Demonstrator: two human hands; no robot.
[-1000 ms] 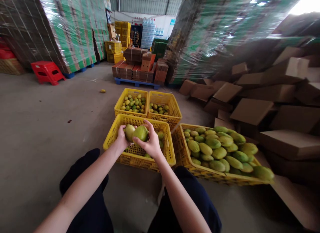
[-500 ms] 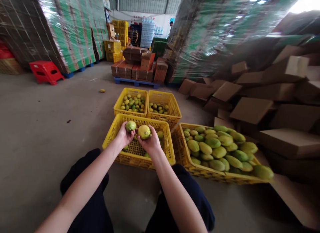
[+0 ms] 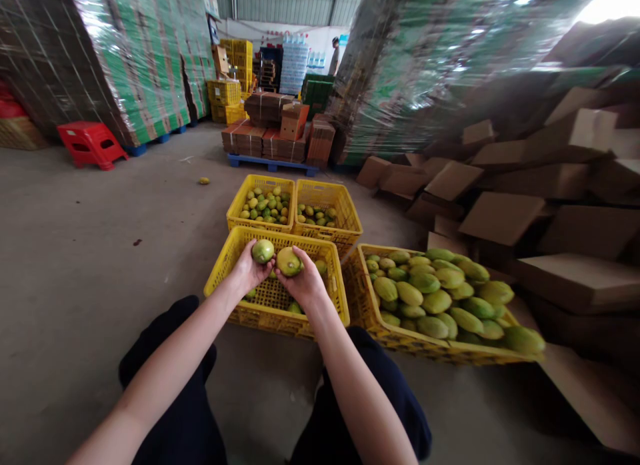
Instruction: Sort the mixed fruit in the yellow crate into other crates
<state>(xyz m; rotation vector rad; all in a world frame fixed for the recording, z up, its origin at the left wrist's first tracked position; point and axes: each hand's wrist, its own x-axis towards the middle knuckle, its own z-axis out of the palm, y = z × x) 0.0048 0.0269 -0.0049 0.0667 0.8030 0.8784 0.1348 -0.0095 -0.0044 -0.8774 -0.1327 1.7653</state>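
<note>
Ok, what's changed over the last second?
The right hand has rolled, turning a yellower side of its fruit into view, no longer overlapping the left fruit. A distant person has appeared. Both fruits stayed held; the yellow crates stayed put.

Film-wrapped green stack (image 3: 153, 78) seen upper left, set on blue supports; second wrapped stack (image 3: 425, 72) seen upper right, partly blurred. Red stool (image 3: 91, 133) placed on floor, left. Strapped brown cardboard bundles (image 3: 243, 140) piled on blue pallet (image 3: 273, 164), upper centre. Loose brown cartons (image 3: 503, 218) heaped along right side. Bottles (image 3: 295, 68) stacked at back, top centre; distant person (image 3: 335, 60) partly hidden by right-hand wrapped stack.
</note>
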